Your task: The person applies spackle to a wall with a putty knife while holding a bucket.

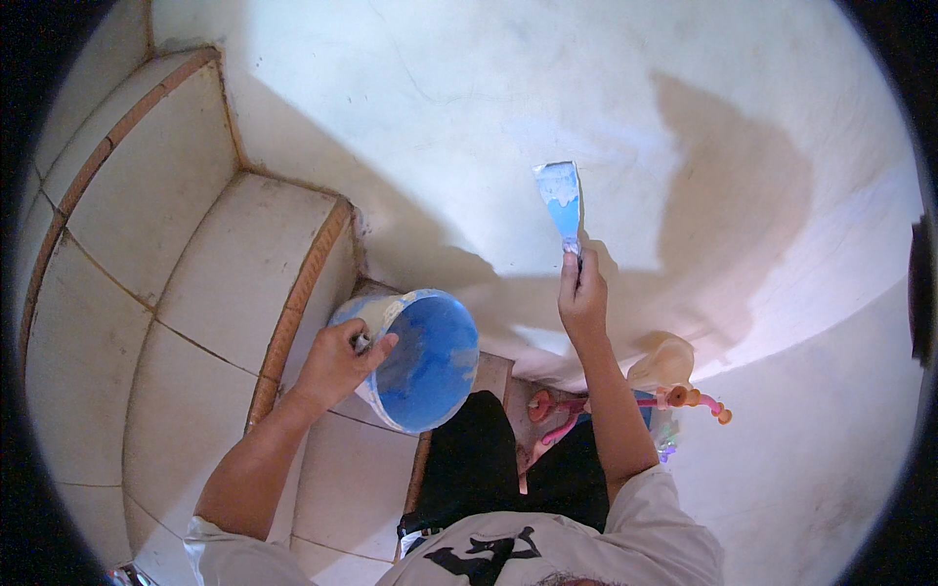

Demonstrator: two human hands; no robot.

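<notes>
Your two hands are well apart. At centre-left, your left hand point(332, 369) is closed at the side of the blue-lined bucket point(428, 366) — whether on rim or handle, you can't quite tell. Its mouth is tipped toward the right, probably so the inside stays within reach of the other hand. Just right of centre, your right hand point(583, 293) is clasped round the handle of the scraper point(559, 193), blade up and smeared with pale paste; gripping low likely leaves the blade free against the wall point(420, 127). Contact there can't be judged. Tiled steps point(234, 254) fill the left.
</notes>
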